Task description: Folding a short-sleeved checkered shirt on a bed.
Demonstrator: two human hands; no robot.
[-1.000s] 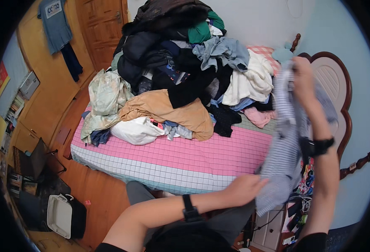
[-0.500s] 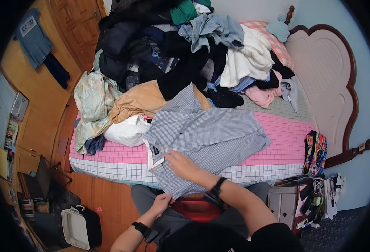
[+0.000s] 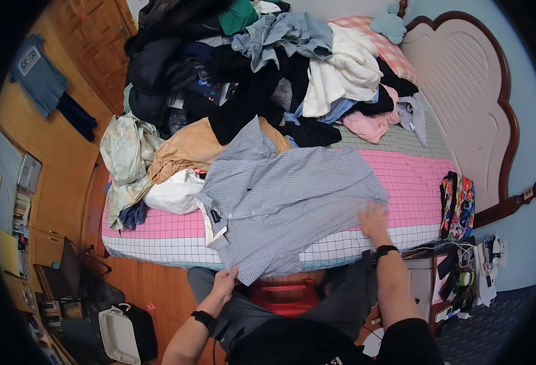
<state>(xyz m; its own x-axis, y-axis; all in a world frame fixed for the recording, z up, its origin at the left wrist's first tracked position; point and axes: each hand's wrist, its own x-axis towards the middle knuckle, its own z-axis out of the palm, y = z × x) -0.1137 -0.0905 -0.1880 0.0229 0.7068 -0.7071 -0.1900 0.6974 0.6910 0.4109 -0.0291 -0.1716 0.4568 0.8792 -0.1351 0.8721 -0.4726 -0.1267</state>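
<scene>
A blue-grey checked button-up shirt lies spread on the bed, its white-lined collar facing left and its hem toward the right. One sleeve hangs over the bed's near edge. The end of that sleeve is pinched in my left hand, which is closed, with the thumb on top. My right hand is at the lower right corner of the shirt, near the hem. Its fingers are smeared by motion, so I cannot see whether they grip the cloth.
Behind the shirt rises a big heap of clothes. A tan garment and a white one lie at its left. Folded colourful cloth sits by the headboard. A red stool stands between my legs, an open case on the floor.
My right hand has moved from beside the collar to the hem at the right. My left hand keeps its hold on the sleeve end. The whole view has shifted slightly.
</scene>
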